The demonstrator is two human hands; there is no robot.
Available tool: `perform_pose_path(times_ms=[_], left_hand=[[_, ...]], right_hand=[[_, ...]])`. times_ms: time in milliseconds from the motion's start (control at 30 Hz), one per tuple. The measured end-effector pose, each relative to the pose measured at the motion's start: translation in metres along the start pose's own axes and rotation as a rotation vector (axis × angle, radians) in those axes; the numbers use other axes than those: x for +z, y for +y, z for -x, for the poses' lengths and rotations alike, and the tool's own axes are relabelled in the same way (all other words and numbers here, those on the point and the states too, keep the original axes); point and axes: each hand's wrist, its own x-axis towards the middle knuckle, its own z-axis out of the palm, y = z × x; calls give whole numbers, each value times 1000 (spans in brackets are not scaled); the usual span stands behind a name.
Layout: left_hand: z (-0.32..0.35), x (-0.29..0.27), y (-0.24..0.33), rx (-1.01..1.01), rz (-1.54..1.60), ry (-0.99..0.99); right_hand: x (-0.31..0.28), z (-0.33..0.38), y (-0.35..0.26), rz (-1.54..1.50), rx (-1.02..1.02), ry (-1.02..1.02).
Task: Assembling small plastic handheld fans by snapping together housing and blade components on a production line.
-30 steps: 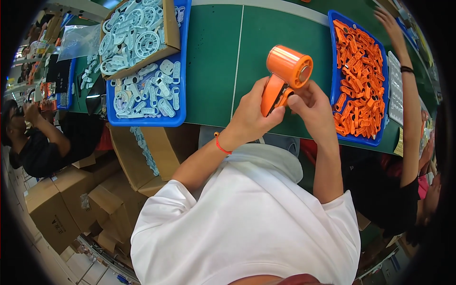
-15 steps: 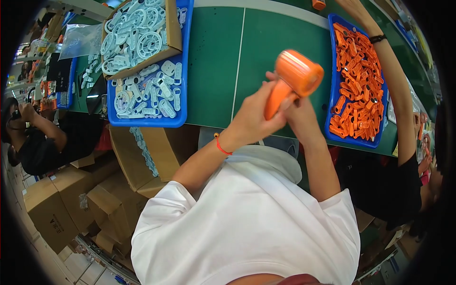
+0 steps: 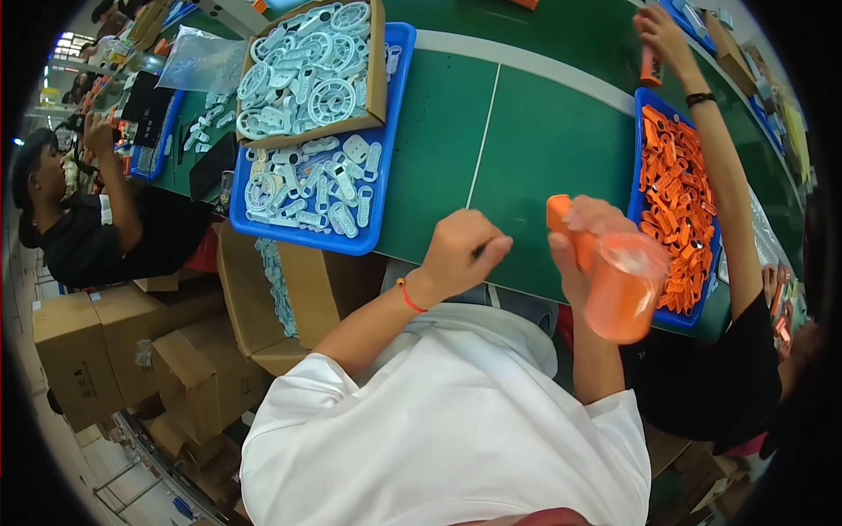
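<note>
My right hand grips the handle of an orange hair-dryer-shaped plastic housing. Its wide round barrel is tipped toward me, with the end face pale and smeared by motion. To the left of it, apart from the housing, my left hand is curled closed above the table's near edge. A small dark spot shows between thumb and forefinger; whether it is an object or a shadow is unclear.
A blue tray of light-blue plastic parts carries a cardboard box at left. Right stands another blue tray with orange parts. A co-worker's arm reaches past it, hand near an orange piece. Cardboard cartons sit lower left.
My hands have come apart. The right one has carried the orange housing rightward and nearer, turning its barrel toward me; the left has let go of it. The view has shifted a little.
</note>
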Motion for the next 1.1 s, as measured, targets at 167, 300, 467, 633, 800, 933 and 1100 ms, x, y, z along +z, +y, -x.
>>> perform_pose_path(times_ms=[167, 300, 467, 633, 800, 933, 1100], left_hand=[[-25, 5, 63, 663, -4, 91], [-41, -8, 33, 145, -536, -186], [-47, -3, 13, 252, -757, -253], [-53, 0, 1, 299, -707, -213], [-51, 2, -6, 362, -701, -161], [-51, 0, -3, 275, -605, -203], [-50, 1, 3, 195, -581, -221]], right_hand=[[26, -3, 24, 332, 94, -228], [-1, -3, 14, 530, -80, -392], [-17, 16, 23, 522, 117, -346], [-3, 23, 26, 609, -3, -233], [-1, 23, 30, 550, 23, -154], [-1, 14, 20, 498, 94, -185], [-4, 17, 25, 421, 148, -176]])
